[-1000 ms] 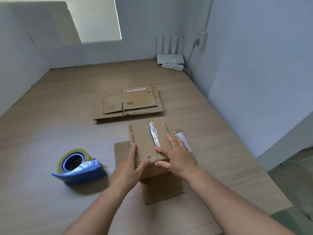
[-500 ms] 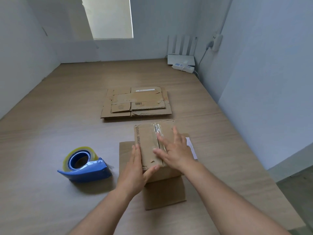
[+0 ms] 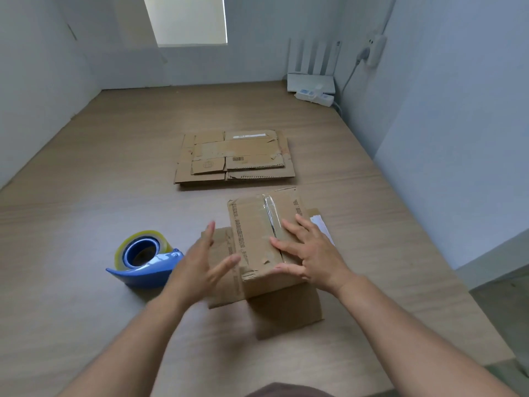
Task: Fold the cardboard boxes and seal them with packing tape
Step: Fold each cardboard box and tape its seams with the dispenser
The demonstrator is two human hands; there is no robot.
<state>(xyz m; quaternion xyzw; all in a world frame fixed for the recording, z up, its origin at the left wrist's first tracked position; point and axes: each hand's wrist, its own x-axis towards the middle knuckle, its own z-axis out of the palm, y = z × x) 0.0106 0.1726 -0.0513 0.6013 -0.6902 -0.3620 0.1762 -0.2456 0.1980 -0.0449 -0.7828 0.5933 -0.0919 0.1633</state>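
A small folded cardboard box (image 3: 252, 233) stands on a flat sheet of cardboard (image 3: 286, 310), with a strip of clear tape along its top seam. My right hand (image 3: 309, 250) rests flat on the box top, fingers spread over the tape. Just left of the box hovers my left hand (image 3: 200, 265), fingers straight, holding nothing. A blue tape dispenser (image 3: 144, 259) with a yellowish roll sits on the table to the left of that hand.
A stack of flattened cardboard boxes (image 3: 234, 156) lies further back on the wooden table (image 3: 86, 196). A white router (image 3: 310, 81) and power strip (image 3: 315, 97) sit at the far right corner. Walls close in on the left, back and right.
My left hand has come off the box's left side and moved left, fingers straightened. My right hand stays pressed on the taped top. The camera has tilted slightly.
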